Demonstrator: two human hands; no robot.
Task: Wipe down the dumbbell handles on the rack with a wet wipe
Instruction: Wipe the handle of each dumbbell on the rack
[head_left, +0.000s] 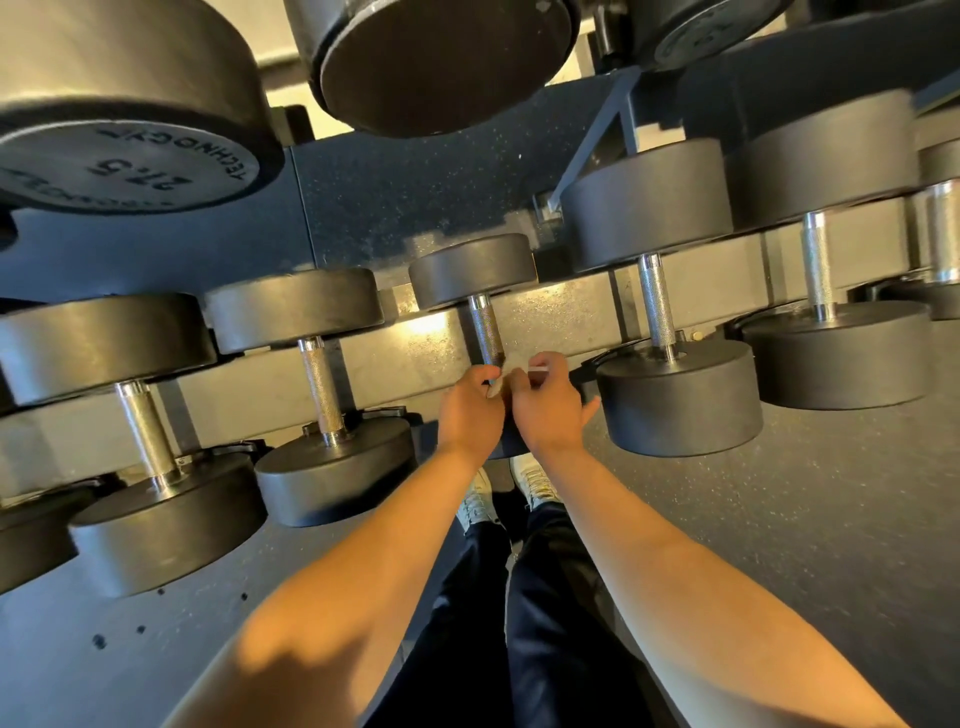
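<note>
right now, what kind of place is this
Most likely a gym's free-weight area: rows of round-headed dumbbells with knurled steel handles sit on a tiered rack, which stands on speckled, rubber-like flooring.

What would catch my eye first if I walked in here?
The left hand and right hand sit close together at the centre, at the near end of the knurled handle of the middle dumbbell, the right pinching a small white piece. Black dumbbells line the rack, and a big dumbbell marked 27.5 looms upper left.
</note>
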